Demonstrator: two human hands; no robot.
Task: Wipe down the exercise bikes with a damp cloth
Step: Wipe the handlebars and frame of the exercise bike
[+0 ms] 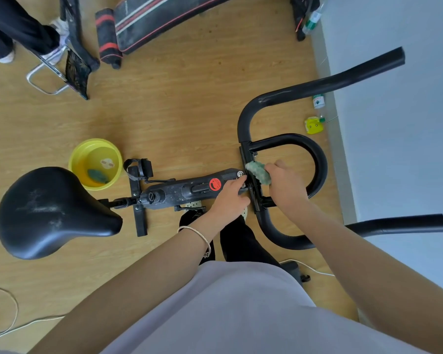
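The right hand (287, 186) grips the cloth (257, 172) at the bars (320, 164). The left hand (228, 198) rests loose on the frame (179, 190). Rubbing into corners should clean best.

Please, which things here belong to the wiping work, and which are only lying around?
For the job: green cloth in right hand; exercise bike, left hand resting on it; yellow basin holding a second cloth.
Lying about: bench, bottle by the wall, small yellow object.
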